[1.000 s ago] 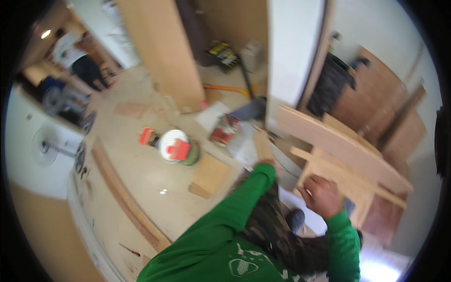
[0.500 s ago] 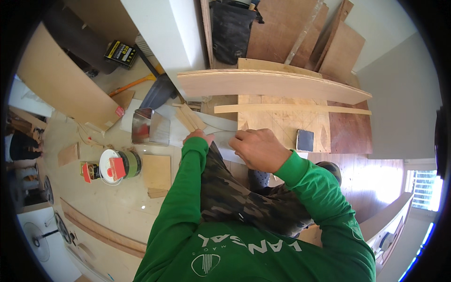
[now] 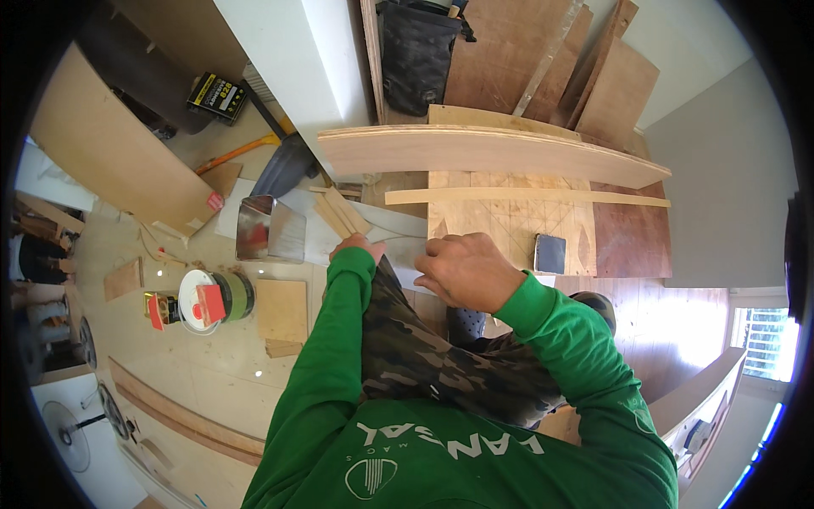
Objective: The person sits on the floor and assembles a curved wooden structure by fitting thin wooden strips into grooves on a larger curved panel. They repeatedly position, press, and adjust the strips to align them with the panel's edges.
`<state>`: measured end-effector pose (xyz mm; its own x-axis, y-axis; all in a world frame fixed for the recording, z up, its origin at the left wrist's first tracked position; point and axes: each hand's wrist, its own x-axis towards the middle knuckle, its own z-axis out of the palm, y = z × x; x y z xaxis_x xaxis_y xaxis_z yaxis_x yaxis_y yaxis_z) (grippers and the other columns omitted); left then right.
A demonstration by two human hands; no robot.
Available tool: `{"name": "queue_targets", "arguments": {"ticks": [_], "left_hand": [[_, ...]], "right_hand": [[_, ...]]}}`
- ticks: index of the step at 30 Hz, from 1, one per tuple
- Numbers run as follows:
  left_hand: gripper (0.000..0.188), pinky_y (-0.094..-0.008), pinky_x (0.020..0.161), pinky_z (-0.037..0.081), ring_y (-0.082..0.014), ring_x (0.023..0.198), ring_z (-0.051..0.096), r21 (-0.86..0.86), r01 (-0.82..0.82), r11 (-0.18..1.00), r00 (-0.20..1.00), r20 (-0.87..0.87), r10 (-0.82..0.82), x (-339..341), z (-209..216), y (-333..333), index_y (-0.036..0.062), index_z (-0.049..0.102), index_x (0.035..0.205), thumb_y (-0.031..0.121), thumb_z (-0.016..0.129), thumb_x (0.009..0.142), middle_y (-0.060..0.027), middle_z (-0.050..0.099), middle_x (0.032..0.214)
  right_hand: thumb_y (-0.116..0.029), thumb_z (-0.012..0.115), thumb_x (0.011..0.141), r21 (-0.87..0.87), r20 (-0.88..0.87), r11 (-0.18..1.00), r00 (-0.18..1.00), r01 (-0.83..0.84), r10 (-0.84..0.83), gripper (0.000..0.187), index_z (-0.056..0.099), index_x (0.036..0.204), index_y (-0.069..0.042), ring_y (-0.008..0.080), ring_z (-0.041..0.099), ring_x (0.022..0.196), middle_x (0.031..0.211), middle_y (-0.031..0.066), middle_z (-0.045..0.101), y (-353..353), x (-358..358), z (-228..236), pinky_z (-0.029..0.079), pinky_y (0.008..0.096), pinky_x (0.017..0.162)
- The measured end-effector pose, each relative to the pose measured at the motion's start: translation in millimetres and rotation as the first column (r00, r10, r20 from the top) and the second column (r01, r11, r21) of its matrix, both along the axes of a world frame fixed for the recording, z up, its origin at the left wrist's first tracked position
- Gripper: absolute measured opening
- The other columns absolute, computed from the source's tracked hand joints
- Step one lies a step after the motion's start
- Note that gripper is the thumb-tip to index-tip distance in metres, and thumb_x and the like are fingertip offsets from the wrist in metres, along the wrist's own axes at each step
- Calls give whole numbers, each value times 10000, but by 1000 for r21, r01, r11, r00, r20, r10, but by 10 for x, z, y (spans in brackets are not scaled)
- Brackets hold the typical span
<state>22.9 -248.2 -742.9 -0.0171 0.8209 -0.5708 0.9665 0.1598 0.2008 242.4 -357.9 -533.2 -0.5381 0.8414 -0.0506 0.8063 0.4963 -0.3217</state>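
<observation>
Just beyond the left grip, whose hold I cannot tell, lie wooden strips.

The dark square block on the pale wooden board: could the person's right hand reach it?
Likely yes: the right hand shows just left of the dark block, with nothing visible between them; the thin wooden strip lies beyond it, out of the way.
</observation>
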Motion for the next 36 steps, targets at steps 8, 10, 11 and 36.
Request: {"name": "queue_targets", "arguments": {"ticks": [8, 10, 11, 36], "left_hand": [[729, -491, 1025, 571, -396, 1175, 753, -9, 18, 1000, 1000, 2, -18, 17, -45, 22, 23, 793, 1215, 657, 739, 858, -228, 793, 1217], [731, -499, 1012, 573, -402, 1158, 757, 43, 41, 998, 999, 5, -41, 8, -93, 10, 14, 793, 1198, 659, 738, 858, -241, 792, 1199], [722, -515, 1016, 570, -409, 1167, 750, 57, 55, 997, 998, 11, -55, -1, -119, 5, 27, 790, 1201, 658, 733, 854, -238, 787, 1219], [570, -477, 1138, 523, -348, 1281, 695, -87, 88, 992, 996, 32, -86, -32, -430, 208, 43, 740, 1361, 505, 664, 1036, -172, 752, 1370]], "right_hand": [[-258, 729, 971, 18, 45, 1000, 999, 24, -25, 173, 728, 1074, -120, 331, 759, 931, 930, 87, 712, -6, 43, -80, 603, 475, 737], [-208, 725, 934, 23, 15, 1000, 1000, 19, -20, 192, 720, 1104, -118, 338, 765, 951, 952, 90, 724, -11, 47, -84, 605, 481, 750], [-183, 723, 915, 16, 11, 1000, 1000, 27, -27, 214, 715, 1119, -118, 341, 768, 961, 963, 92, 730, -16, 54, -79, 606, 485, 757], [-150, 756, 861, -45, 7, 996, 997, 79, -79, 414, 712, 1272, -176, 372, 794, 919, 889, 127, 792, 83, -13, -154, 584, 510, 720]]}}
